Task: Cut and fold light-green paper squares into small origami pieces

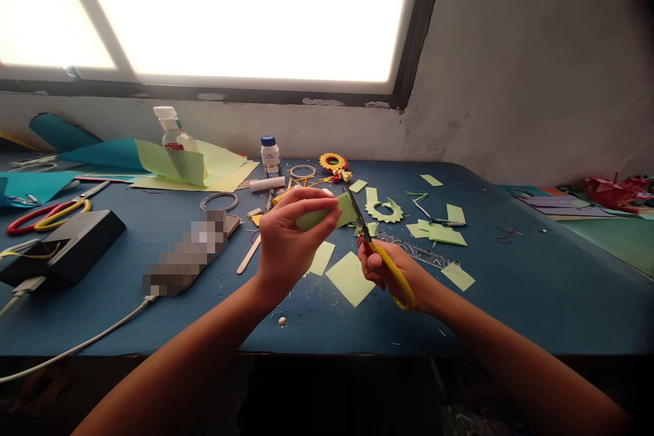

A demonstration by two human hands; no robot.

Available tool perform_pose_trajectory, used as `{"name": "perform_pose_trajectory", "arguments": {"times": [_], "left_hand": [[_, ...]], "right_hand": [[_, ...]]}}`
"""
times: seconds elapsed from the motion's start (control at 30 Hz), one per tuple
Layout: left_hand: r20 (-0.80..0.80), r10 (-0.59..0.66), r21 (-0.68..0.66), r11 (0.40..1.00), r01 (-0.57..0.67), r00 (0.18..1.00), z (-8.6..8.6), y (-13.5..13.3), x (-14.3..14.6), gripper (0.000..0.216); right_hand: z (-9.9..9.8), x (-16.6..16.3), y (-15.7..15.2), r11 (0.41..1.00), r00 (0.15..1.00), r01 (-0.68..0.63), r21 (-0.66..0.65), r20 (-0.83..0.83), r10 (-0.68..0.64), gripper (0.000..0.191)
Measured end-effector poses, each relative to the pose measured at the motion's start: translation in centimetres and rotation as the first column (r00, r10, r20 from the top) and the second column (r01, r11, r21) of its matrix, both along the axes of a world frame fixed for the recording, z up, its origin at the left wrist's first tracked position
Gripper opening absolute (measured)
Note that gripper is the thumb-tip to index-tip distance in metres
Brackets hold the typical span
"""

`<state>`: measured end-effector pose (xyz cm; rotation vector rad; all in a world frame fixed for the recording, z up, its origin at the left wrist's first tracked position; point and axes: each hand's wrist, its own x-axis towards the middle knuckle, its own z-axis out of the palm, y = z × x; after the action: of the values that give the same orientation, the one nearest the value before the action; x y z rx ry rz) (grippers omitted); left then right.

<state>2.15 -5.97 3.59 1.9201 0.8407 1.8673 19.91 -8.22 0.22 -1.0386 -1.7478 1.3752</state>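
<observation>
Between its thumb and fingers, my left hand point(296, 235) pinches a small piece of light green paper point(349, 210) above the table. My right hand point(391, 262) grips scissors point(392, 271) with yellow and red handles. Their dark blades point up and away from me, right at the paper's right edge; whether they have cut into it I cannot tell. Below both hands lie a green paper square point(351, 278) and other green pieces. A clear plastic ruler point(424, 252) rests partly behind my right hand. Just beyond is a green paper ring with a toothed edge point(384, 211).
A phone point(191, 255) with a white cable and a black box point(66, 245) lie on the left, near red-and-yellow scissors point(48, 216). Farther back stand a clear bottle point(171, 128) and a white bottle with blue cap point(270, 155). A compass point(439, 219) lies right among paper scraps.
</observation>
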Motion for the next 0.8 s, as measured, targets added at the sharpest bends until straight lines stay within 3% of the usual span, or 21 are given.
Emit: {"name": "perform_pose_trajectory", "arguments": {"times": [0.23,0.8], "left_hand": [[0.009,-0.002,-0.003,1.000,0.002,1.000,-0.02,-0.03,-0.02,0.017],[0.008,-0.008,-0.033,0.999,0.008,1.000,-0.02,-0.10,-0.07,0.014]], "right_hand": [[-0.11,0.13,0.09,0.999,0.999,-0.001,-0.040,-0.048,-0.001,0.062],[0.25,0.09,-0.19,0.996,0.997,0.065,-0.062,0.034,-0.063,0.051]]}}
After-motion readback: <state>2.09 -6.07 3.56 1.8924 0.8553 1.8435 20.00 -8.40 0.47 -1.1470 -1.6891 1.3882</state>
